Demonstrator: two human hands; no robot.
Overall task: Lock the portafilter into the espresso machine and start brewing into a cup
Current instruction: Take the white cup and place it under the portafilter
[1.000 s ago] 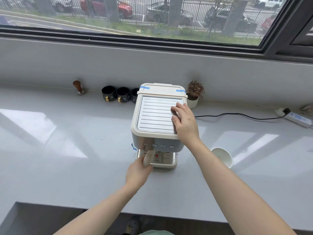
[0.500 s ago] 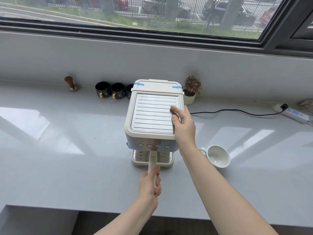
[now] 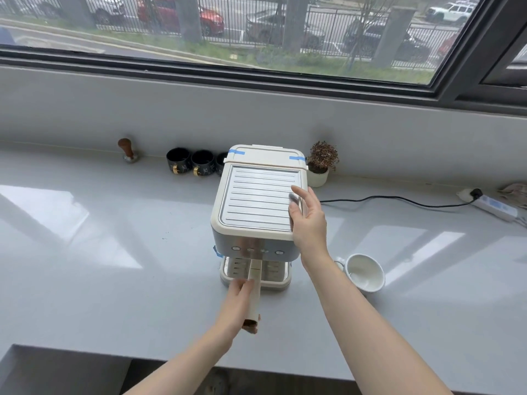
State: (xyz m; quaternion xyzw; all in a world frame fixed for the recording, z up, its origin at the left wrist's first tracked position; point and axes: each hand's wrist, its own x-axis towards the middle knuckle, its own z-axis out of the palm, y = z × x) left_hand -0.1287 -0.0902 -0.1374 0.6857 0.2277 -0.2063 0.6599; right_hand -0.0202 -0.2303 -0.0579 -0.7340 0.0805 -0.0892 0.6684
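A cream and steel espresso machine point(image 3: 256, 201) stands mid-counter. The portafilter's cream handle point(image 3: 254, 283) with a wooden end sticks straight out toward me from under the button panel; its basket is hidden beneath the machine. My left hand point(image 3: 236, 306) lies along the handle's left side, holding it near the wooden end. My right hand point(image 3: 308, 220) rests on the top right edge of the machine, fingers spread and partly lifted. A white cup point(image 3: 365, 273) sits tilted on the counter just right of the machine, apart from the drip tray point(image 3: 273, 280).
Along the back wall stand a wooden-topped tamper point(image 3: 128, 151), three black cups point(image 3: 191, 162) and a small potted plant point(image 3: 320, 166). A black cable point(image 3: 399, 199) runs to a power strip point(image 3: 494, 208) at the right. The counter's front edge lies below my forearms.
The portafilter handle swung from pointing left to straight toward me, with my left hand following it. My right hand slid to the machine's right edge and its fingers lifted.
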